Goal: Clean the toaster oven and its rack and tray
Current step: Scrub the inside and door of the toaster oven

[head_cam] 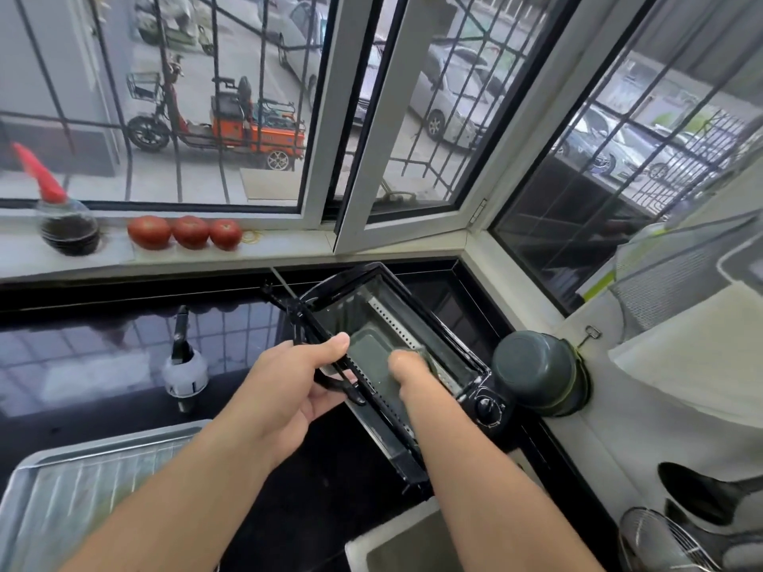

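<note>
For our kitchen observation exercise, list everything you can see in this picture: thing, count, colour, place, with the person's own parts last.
toaster oven: one, black, on the dark counter, door open
cloth: one, grey-green, inside the oven
tray: one, silver, lower left, with a wire rack on it
tomatoes: three, red, on the window sill
bottle: one, dark liquid, red cap, left on the sill
pot: one, dark green, right of the oven
brush: one, white with black handle, on the counter
strainer: one, metal, lower right
left hand: grip on the oven door
right hand: inside the oven, on the cloth
</note>
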`<state>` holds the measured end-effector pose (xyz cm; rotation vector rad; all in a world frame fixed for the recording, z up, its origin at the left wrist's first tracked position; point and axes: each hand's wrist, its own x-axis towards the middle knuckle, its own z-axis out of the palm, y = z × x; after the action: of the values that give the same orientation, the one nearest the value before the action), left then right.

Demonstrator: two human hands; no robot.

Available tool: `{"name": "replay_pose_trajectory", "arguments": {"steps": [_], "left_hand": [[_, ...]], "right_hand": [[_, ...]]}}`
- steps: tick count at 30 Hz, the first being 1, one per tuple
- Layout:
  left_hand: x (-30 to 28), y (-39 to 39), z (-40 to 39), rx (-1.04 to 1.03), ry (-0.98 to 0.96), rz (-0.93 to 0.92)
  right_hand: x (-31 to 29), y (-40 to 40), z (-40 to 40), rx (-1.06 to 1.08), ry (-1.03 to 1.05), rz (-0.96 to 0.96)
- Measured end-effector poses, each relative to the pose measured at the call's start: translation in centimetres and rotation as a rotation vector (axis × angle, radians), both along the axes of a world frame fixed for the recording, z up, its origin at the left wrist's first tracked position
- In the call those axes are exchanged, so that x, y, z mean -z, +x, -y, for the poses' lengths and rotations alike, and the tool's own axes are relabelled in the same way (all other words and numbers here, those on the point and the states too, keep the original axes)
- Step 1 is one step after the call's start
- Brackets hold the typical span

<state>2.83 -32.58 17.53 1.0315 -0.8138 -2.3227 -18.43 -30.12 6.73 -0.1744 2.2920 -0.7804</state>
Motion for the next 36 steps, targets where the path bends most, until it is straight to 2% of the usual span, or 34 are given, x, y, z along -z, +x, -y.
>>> {"name": "replay_pose_trajectory", "arguments": {"steps": [3, 5, 7, 10, 12, 15, 18, 19, 24, 28, 31, 33, 36], "left_hand": [[0.0, 0.0, 0.0, 0.000, -0.002, 0.002], [0.0, 0.0, -0.1, 0.003, 0.001, 0.001], [0.1, -0.1, 0.0, 0.009, -0.001, 0.003], [0.3, -0.3, 0.3, 0.015, -0.004, 0.012], [0.4, -0.4, 0.5, 0.021, -0.012, 0.018], [0.3, -0.5, 0.5, 0.043, -0.024, 0.023], [0.3, -0.2, 0.7, 0.058, -0.029, 0.048], [0.4, -0.2, 0.7, 0.057, -0.029, 0.056], [0.1, 0.0, 0.5, 0.042, -0.036, 0.058], [-0.3, -0.2, 0.1, 0.035, -0.079, 0.065], [-0.2, -0.3, 0.2, 0.032, -0.114, 0.108], [0.0, -0.2, 0.2, 0.032, -0.129, 0.134], [0.4, -0.2, 0.2, 0.004, -0.130, 0.180]], "right_hand": [[0.1, 0.0, -1.5, 0.633, -0.450, 0.184], [0.4, -0.7, -1.9, 1.016, -0.759, 0.423], [-0.2, -1.0, -1.4, 1.109, -0.909, 0.480], [-1.2, -1.2, -1.1, 1.136, -0.973, 0.447], [-1.5, -1.2, -1.6, 1.102, -0.921, 0.402], [-0.2, -1.0, -2.0, 0.938, -0.916, 0.321], [-0.6, -1.6, -1.0, 0.792, -0.859, 0.531], [-1.1, -1.8, -0.6, 0.731, -0.838, 0.534], [-0.7, -1.2, 0.0, 0.633, -0.826, 0.380], [-0.9, -1.5, 1.7, 0.536, -0.758, 0.361], [-1.5, -1.0, 4.2, 0.320, -0.764, 0.354], [-0.8, -1.0, 5.9, 0.190, -0.738, 0.280], [1.0, -2.4, 7.7, 0.147, -0.654, 0.179]]}}
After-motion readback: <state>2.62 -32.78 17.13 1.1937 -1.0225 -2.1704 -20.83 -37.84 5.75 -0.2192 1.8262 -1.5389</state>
